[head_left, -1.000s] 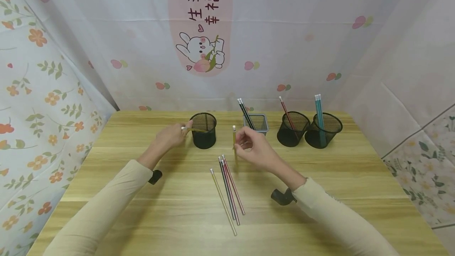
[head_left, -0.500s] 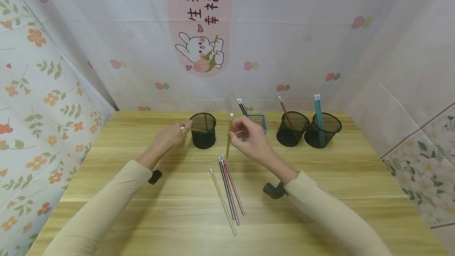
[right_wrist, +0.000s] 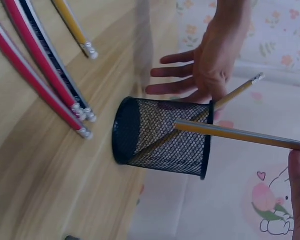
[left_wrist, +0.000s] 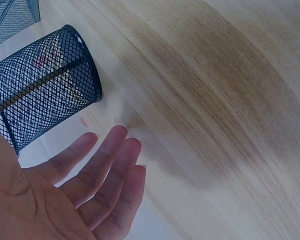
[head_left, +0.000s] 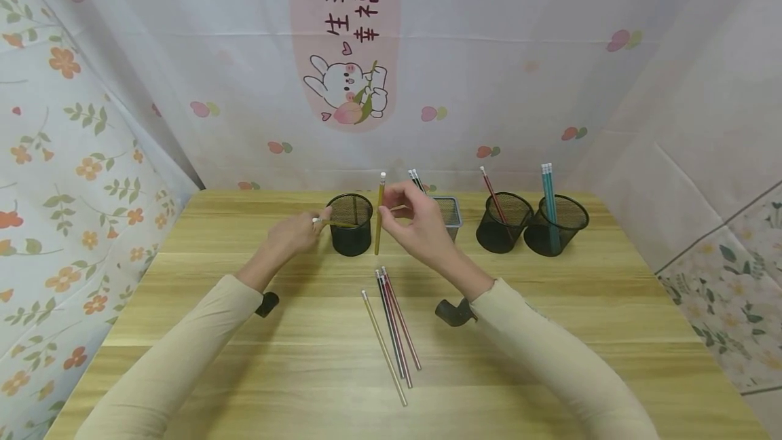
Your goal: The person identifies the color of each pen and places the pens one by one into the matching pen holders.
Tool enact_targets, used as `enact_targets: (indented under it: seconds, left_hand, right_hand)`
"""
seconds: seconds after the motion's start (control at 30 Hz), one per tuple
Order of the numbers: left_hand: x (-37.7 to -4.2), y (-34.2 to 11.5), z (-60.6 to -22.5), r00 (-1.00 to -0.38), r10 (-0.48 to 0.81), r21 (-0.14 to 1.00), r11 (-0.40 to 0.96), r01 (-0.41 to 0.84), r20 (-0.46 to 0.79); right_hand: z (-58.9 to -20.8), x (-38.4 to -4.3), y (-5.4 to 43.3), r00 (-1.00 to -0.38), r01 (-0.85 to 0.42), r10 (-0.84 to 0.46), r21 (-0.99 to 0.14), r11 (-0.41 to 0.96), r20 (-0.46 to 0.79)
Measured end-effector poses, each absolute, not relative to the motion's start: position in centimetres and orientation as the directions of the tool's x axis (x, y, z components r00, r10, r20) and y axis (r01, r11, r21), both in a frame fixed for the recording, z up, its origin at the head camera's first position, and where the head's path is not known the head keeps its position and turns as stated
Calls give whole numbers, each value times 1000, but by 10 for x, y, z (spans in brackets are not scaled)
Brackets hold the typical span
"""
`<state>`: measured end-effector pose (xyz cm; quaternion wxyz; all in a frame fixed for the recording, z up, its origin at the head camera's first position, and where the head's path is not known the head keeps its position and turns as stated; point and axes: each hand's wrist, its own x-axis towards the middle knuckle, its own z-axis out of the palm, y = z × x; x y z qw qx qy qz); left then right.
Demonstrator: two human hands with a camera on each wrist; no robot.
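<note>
My right hand [head_left: 415, 223] pinches a yellow pencil [head_left: 378, 236] upright, eraser end up, just right of a black mesh pencil cup [head_left: 351, 243]. In the right wrist view the lower end of this pencil [right_wrist: 240, 134] overlaps the cup in sight; whether they touch I cannot tell. Another yellow pencil [right_wrist: 237, 95] leans inside the cup, its eraser above the rim toward the left hand. My left hand [head_left: 296, 231] is at the cup's left side with fingers loosely extended, as its fingers [left_wrist: 107, 185] show. Whether its thumb touches the rim is unclear.
On the wooden table lie a yellow pencil [head_left: 384, 348], a black pencil [head_left: 389, 324] and red pencils [head_left: 404, 324]. To the right stand a grey square mesh holder [head_left: 453, 216] with black pencils, a black cup [head_left: 496, 237] with a red pencil, and another [head_left: 539, 237] with teal pencils.
My right hand has carried its yellow pencil leftward and farther from me, up beside the black mesh cup. My left hand has stayed in place.
</note>
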<state>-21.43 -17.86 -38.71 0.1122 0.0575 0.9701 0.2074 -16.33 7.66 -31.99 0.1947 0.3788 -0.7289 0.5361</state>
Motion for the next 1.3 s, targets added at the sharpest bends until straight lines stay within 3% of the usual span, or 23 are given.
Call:
enact_targets:
  seconds: [0.2,0.47,0.87,1.3]
  left_hand:
    - [-214,-177,-385,-966,159,413,909,63,-202]
    - [-215,-179,-386,-965,152,408,911,54,-212]
    - [-217,-179,-386,-966,148,400,915,52,-213]
    - [-216,-178,-385,-970,148,389,919,62,-195]
  right_hand:
    - [-315,-174,69,-613,-780,-330,-616,110,718]
    - [-331,-209,58,-649,-742,-316,-667,64,692]
    - [-325,-229,40,-668,-726,-263,-687,23,697]
    - [-356,-241,36,-749,-626,-436,-749,216,500]
